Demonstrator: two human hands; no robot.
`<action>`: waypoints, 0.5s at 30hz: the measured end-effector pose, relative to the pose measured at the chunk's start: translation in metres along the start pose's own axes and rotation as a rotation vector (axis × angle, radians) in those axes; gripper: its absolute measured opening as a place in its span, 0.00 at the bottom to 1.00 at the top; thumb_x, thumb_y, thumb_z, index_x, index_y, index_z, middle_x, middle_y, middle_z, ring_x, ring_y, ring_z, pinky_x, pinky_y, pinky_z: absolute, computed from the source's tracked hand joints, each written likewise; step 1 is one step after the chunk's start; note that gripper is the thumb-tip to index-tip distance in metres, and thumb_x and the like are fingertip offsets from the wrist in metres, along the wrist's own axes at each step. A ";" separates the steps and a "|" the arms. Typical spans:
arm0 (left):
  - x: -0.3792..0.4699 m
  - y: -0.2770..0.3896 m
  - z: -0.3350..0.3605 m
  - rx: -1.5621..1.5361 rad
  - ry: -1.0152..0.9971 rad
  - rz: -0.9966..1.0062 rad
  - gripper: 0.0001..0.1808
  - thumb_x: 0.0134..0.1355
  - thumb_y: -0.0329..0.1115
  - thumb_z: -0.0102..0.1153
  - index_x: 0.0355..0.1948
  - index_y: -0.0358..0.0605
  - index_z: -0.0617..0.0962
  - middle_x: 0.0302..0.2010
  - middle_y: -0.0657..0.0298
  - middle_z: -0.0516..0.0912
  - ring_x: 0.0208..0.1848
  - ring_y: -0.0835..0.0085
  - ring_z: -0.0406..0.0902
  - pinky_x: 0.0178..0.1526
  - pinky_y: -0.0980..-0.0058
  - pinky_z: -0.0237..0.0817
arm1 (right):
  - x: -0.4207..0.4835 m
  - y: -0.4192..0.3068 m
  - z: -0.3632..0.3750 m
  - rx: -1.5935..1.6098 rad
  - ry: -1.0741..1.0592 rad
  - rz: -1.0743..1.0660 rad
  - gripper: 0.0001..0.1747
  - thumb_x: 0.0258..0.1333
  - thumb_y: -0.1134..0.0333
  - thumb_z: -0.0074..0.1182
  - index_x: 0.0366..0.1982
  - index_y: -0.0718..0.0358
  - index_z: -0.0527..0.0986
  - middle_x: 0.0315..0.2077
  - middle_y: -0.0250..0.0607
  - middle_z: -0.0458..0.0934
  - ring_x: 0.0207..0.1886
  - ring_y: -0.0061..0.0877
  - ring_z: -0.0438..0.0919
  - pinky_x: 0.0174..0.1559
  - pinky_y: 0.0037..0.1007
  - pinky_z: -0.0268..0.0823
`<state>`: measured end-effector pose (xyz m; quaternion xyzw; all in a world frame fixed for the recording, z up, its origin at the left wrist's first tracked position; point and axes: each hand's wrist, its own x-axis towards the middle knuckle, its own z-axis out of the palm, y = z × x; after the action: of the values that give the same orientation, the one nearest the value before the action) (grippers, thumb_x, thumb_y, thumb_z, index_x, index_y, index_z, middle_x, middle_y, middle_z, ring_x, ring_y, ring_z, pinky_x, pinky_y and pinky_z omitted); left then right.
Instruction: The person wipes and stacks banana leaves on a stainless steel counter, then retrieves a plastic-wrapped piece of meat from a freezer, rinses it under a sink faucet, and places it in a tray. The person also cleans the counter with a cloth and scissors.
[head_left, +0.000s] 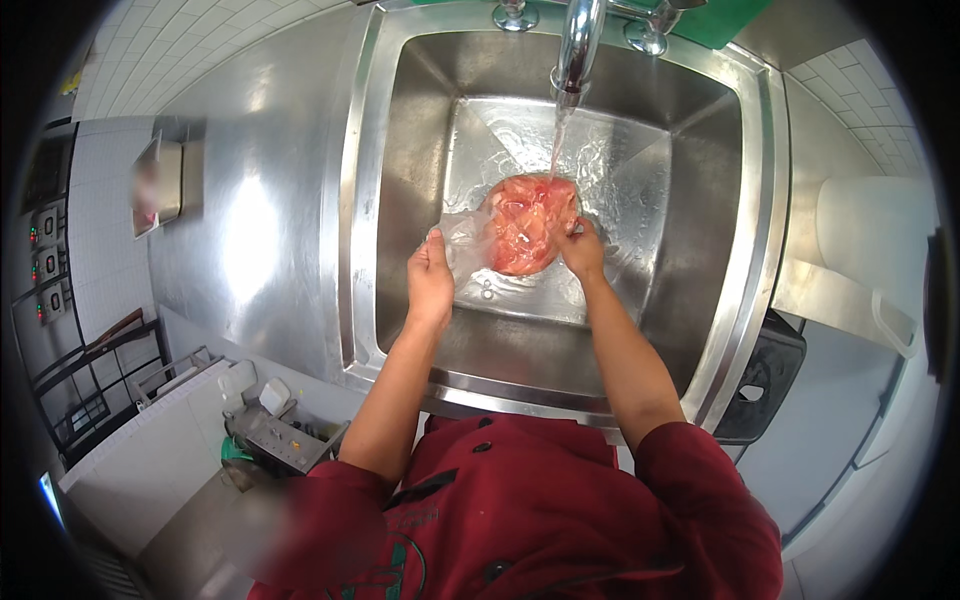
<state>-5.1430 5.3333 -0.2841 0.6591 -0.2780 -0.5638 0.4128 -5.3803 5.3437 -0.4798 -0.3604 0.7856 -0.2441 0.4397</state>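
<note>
A clear plastic bag (466, 238) partly wraps a round mass of raw pinkish meat (525, 225) in a stainless steel sink (517, 341). My left hand (431, 277) pinches the loose end of the bag, thumb on top. At the meat's right edge is my right hand (582, 251), its fingers curled against the bagged meat; the fingertips are partly hidden. Water (556, 139) runs from the chrome faucet (576, 60) onto the top of the meat and spreads over the sink floor.
Left of the basin lies a steel counter (251, 247) with a metal container (166, 184) on it. At the right are a translucent plastic container (862, 225) and a black plastic crate or tray (765, 382) beside the sink. A green board (720, 22) stands behind the taps.
</note>
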 end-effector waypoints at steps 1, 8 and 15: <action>0.000 0.000 -0.002 0.014 0.015 0.002 0.25 0.79 0.47 0.43 0.40 0.35 0.82 0.36 0.65 0.84 0.36 0.82 0.75 0.41 0.78 0.68 | 0.003 0.001 -0.001 -0.010 -0.012 -0.008 0.52 0.42 0.34 0.69 0.57 0.70 0.73 0.37 0.48 0.85 0.41 0.37 0.85 0.47 0.35 0.75; -0.006 0.002 -0.014 0.155 0.031 -0.012 0.23 0.77 0.46 0.46 0.39 0.35 0.83 0.34 0.65 0.85 0.35 0.82 0.76 0.41 0.78 0.68 | 0.016 -0.011 -0.014 0.018 -0.097 -0.003 0.56 0.38 0.37 0.74 0.61 0.68 0.70 0.45 0.52 0.82 0.46 0.39 0.83 0.51 0.37 0.74; -0.010 -0.001 -0.026 0.636 -0.117 0.089 0.19 0.67 0.42 0.64 0.43 0.32 0.83 0.35 0.58 0.88 0.36 0.78 0.82 0.41 0.74 0.71 | 0.031 -0.095 -0.032 -0.234 -0.083 -0.404 0.59 0.31 0.39 0.77 0.65 0.60 0.69 0.60 0.50 0.68 0.59 0.45 0.75 0.59 0.41 0.71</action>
<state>-5.1201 5.3476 -0.2792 0.7089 -0.4918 -0.4669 0.1938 -5.3852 5.2624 -0.4136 -0.5683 0.7017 -0.2195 0.3693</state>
